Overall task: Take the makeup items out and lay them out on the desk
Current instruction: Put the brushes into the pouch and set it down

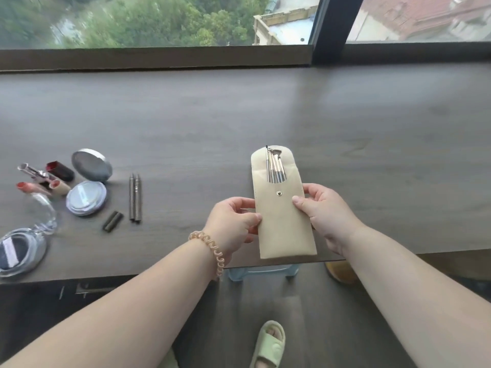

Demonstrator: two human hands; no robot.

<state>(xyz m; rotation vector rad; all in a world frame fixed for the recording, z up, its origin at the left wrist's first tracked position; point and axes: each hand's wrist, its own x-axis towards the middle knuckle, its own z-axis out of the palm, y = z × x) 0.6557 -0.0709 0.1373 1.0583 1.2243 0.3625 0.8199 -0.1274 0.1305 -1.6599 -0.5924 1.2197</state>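
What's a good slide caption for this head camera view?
Both hands, left and right, hold an open beige brush pouch over the desk, compacts and lipsticks laid out left.

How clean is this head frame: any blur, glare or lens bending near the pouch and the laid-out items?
Head view: soft daylight, faint shadows; the pouch and both hands are fairly sharp; the far-left clear compact is smeared; pale window sheen on the desk; the wide lens bows the sill.
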